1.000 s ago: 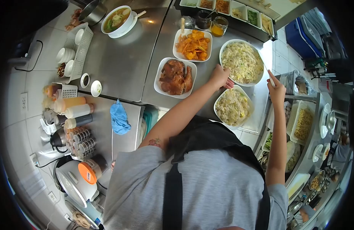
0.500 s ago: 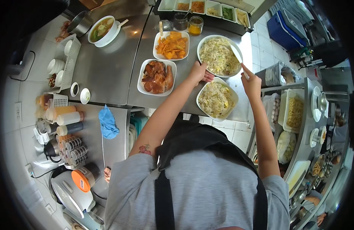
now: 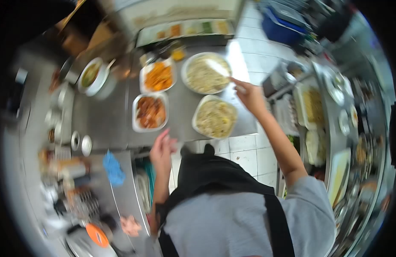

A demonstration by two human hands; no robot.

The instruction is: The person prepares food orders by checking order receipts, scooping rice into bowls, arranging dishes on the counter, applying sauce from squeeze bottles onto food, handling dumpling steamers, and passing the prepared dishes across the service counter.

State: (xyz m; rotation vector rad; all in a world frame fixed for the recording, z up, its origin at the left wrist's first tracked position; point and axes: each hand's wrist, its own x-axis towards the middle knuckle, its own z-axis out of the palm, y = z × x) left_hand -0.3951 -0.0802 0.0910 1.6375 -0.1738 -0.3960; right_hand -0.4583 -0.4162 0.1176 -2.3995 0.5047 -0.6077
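Grip of right hand (image 3: 248, 94) clasps white spatula (image 3: 218, 68) by its handle, likely to keep fingers off far rice (image 3: 199, 79); left hand (image 3: 162, 148) released, near bench (image 3: 178, 111).

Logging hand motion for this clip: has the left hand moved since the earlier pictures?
Yes: judged against the steel table, the left hand has gone leftward and back toward the body, from beside the nearer fried rice to the table's near edge.

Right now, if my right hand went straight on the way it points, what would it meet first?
Probably the right edge of the larger rice bowl, though how high your right hand sits above the counter is unclear.
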